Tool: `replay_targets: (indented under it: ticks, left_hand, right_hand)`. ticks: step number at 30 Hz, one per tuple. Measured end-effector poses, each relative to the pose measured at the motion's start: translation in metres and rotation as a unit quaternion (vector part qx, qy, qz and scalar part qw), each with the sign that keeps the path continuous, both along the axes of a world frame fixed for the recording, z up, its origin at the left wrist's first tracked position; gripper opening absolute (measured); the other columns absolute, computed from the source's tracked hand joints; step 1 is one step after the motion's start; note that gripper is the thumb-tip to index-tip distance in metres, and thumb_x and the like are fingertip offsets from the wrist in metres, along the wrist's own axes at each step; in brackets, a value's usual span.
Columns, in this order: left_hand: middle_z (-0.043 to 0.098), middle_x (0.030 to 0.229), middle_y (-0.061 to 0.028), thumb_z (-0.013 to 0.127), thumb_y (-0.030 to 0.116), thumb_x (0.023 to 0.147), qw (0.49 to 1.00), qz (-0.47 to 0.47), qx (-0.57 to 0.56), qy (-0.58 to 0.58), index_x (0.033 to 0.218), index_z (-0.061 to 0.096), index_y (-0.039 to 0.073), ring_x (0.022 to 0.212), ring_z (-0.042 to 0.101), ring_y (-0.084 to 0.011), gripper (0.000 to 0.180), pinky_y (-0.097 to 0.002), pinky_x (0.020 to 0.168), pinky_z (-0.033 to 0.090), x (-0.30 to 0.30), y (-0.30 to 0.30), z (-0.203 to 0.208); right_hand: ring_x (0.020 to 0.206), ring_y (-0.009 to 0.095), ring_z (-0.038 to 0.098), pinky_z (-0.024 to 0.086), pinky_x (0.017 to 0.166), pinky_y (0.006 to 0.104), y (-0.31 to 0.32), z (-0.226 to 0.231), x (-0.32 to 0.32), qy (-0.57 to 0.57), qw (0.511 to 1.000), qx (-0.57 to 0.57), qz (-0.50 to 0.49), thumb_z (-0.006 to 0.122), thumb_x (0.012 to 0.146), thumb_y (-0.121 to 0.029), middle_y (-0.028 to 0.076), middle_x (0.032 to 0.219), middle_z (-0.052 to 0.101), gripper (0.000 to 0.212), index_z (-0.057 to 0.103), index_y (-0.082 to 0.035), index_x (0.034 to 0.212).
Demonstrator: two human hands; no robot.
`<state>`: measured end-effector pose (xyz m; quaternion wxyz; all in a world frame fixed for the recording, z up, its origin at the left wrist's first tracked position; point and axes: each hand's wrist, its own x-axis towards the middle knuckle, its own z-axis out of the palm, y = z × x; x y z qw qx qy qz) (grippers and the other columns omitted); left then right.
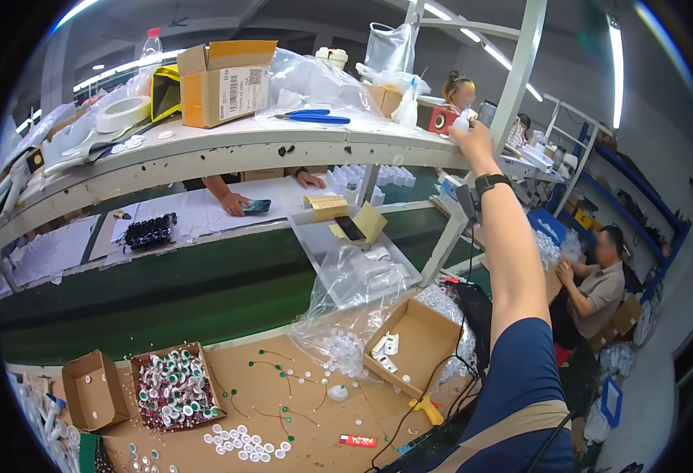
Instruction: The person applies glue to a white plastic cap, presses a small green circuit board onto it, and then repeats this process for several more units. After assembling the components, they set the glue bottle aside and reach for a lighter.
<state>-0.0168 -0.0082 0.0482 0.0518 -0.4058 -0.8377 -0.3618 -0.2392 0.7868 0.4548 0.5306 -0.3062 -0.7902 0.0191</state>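
Note:
My right arm stretches up to the raised shelf [299,143], a dark watch on its wrist. My right hand [475,140] is closed around a small white squeeze bottle [461,123] with a thin nozzle, near the shelf's right end. Beside it are a red box [441,120] with a round dark opening and another white nozzle bottle [406,110]. My left hand is out of view. On the bench below lie white round caps [245,443], and thin wires with green discs [285,410]. A cardboard box [177,386] is heaped with white and green wired discs.
An open carton [413,347] holds a few white parts; a yellow tool [427,410] and a red tube [357,441] lie near it. Clear plastic bags [346,307] spill across the bench edge. Beyond the green belt [165,296], a co-worker's hand [234,203] holds a phone. Another person sits at right.

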Motion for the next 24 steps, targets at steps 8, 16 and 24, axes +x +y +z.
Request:
replay_targets:
  ticks: [8,16,24]
  left_hand:
    - [0.073,0.098,-0.0161,0.079,-0.002,0.088,1.000,0.006,0.009,0.004,0.103,0.074,0.004,0.091,0.068,-0.0384,0.016,-0.0476,0.082,0.056,0.003,0.001,0.010]
    - [0.071,0.097,-0.0162,0.078,-0.002,0.089,1.000,0.011,0.019,0.009,0.103,0.073,0.003,0.091,0.067,-0.0386,0.016,-0.0482,0.081,0.056,0.003,-0.001,0.015]
    - [0.071,0.098,-0.0159,0.078,0.000,0.087,1.000,0.012,0.017,0.004,0.102,0.073,0.004,0.091,0.068,-0.0380,0.016,-0.0476,0.082,0.056,0.000,-0.002,0.008]
  right_hand:
    - [0.104,0.040,0.079,0.060,0.091,0.0469,-0.126,0.013,0.000,0.053,0.977,0.035,0.205,0.083,0.089,-0.052,0.023,0.109,0.082,0.058,0.083,0.002,0.111]
    - [0.108,0.040,0.079,0.059,0.097,0.0463,-0.139,0.052,-0.051,-0.167,0.983,-0.061,0.045,0.080,0.087,-0.062,0.028,0.110,0.081,0.073,0.081,0.007,0.110]
    - [0.112,0.038,0.079,0.062,0.096,0.0449,-0.130,0.050,-0.083,-0.184,0.980,-0.067,0.027,0.084,0.084,-0.054,0.024,0.118,0.081,0.066,0.082,0.005,0.114]
